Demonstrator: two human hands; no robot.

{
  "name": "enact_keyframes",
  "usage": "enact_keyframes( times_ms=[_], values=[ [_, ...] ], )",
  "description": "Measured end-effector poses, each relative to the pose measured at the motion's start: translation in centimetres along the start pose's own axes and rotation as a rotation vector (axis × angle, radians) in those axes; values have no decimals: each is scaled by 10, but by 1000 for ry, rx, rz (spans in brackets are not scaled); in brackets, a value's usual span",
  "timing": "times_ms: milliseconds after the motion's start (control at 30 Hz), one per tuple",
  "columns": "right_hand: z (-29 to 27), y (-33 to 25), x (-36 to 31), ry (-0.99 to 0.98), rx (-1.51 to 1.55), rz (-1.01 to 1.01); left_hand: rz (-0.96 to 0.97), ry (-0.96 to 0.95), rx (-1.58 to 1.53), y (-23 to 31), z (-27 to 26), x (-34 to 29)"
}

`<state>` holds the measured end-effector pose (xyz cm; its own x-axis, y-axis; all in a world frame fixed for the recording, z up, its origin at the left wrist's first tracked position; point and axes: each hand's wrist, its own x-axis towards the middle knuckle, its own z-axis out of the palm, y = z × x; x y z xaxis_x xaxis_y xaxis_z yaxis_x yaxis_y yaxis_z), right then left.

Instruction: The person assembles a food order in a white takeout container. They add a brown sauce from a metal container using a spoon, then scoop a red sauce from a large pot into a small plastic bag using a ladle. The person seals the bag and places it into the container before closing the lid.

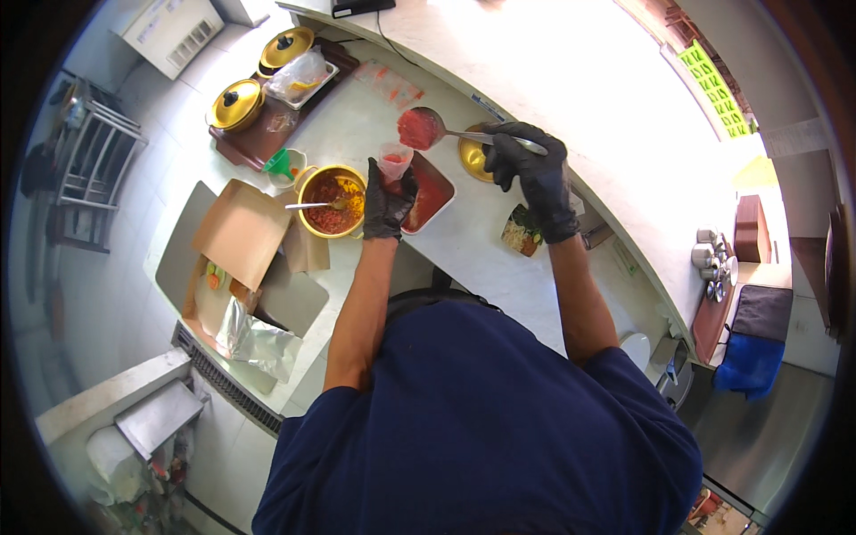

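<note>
A black glove covers each of my hands. In my left hand is a small clear plastic cup with some red sauce in it. My right hand grips the metal handle of a ladle, whose bowl is loaded with red sauce and hangs just above and beyond the cup. Under and beside my left hand lies a rectangular tray of red sauce. Left of that hand stands a golden pot of red and yellow food, a spoon resting in it. A golden round dish sits behind the ladle handle.
An open cardboard box with food and foil lies to the left. Lidded golden pots stand on a brown tray, near a green funnel. A container of noodles and greens is below my right hand. A raised counter runs beyond.
</note>
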<state>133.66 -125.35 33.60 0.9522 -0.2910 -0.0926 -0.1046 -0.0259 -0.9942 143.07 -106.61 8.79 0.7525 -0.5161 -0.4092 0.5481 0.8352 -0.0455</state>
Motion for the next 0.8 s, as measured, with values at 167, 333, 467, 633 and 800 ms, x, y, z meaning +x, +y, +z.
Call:
enact_keyframes(
  times_ms=[167, 333, 467, 633, 800],
  values=[
    [23, 7, -13, 58, 43, -75, 21, -15, 3, -15, 28, -3],
    [35, 28, -25, 61, -76, -236, 50, -1, 23, -20, 46, -11],
    [33, 48, -28, 21, -226, -483, 48, -7, 34, -19, 48, -13],
    [35, 44, -33, 20, -493, -791, 37, -63, 53, -15, 47, -14],
    [35, 46, -34, 17, -504, -781, 9, -92, 32, -15, 50, -14]
  ],
)
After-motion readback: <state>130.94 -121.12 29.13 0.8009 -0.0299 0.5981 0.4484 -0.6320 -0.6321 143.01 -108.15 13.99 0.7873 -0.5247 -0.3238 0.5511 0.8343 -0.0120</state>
